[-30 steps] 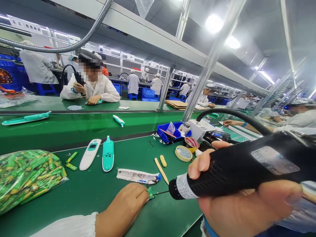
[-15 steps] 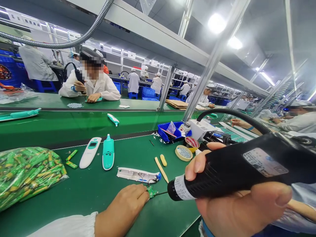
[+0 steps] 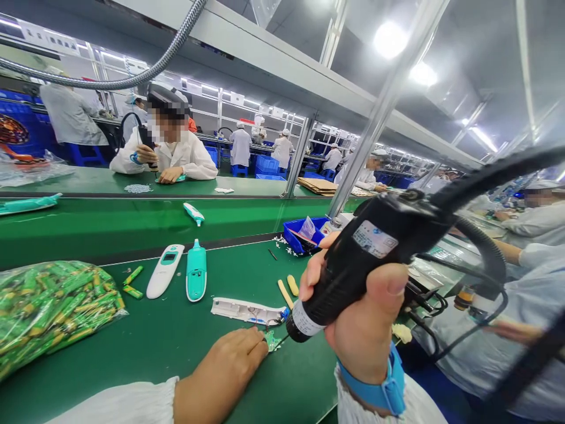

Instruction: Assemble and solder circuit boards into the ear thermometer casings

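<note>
My left hand [image 3: 225, 371] rests on the green bench with its fingers closed on the edge of a small green circuit board [image 3: 273, 341]. Wrapped round a black electric screwdriver [image 3: 348, 271] is my right hand [image 3: 366, 318], a blue strap on its wrist. The thin bit points down-left and reaches the board's right side; its exact contact point is too small to tell. Just behind the board lies an open white housing [image 3: 247, 311] with wires. A white thermometer-like device [image 3: 165, 272] and a teal shell [image 3: 196, 274] lie farther back.
A clear bag of green-yellow batteries [image 3: 57, 312] lies left, with two loose batteries [image 3: 133, 282] beside it. Yellowish sticks [image 3: 285, 293] lie behind the screwdriver. A blue tray [image 3: 300, 238] stands farther back. Co-workers sit opposite and at right; a belt [image 3: 110, 221] runs behind the bench.
The screwdriver and my right hand have moved left and tilted more steeply, showing the wrist strap. My left hand still holds the board. Small devices on the belt have shifted left.
</note>
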The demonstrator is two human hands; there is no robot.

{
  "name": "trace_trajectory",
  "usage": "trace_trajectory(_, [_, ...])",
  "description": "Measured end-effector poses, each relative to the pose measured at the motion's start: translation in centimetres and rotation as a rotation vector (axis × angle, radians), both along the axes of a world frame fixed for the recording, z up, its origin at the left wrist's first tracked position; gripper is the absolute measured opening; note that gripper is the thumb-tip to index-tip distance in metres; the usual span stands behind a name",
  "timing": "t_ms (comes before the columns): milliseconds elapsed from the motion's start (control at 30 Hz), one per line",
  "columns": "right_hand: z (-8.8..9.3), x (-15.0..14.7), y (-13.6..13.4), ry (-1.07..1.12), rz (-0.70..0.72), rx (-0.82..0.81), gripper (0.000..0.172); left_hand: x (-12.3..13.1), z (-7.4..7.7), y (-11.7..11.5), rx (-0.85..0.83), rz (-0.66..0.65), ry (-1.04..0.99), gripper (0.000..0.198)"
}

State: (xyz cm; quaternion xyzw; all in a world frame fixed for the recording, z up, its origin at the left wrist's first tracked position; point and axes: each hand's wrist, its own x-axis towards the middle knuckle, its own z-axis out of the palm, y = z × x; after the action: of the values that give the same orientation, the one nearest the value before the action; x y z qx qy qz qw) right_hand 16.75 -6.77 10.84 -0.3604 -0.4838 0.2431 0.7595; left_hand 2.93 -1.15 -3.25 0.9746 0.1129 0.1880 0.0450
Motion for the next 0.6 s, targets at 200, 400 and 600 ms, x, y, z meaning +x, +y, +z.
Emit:
trace_trajectory(200, [-0.2, -0.2, -0.1, 0.005, -0.030, 0.016, 0.050, 0.1, 0.7, 0.1, -0.072, 0.016, 0.009, 0.019])
trace_trajectory(400, [0.6, -0.1, -0.9, 0.029, -0.097, 0.074, 0.052, -0.1, 2.0, -0.1, -0.142, 0.008, 0.013, 0.022])
trace_trajectory(600, [2.6, 1.8, -3.7, 0.161, -0.262, 0.147, 0.050, 0.5, 3.5, -0.4, -0.662, 0.060, -0.219, 0.020])
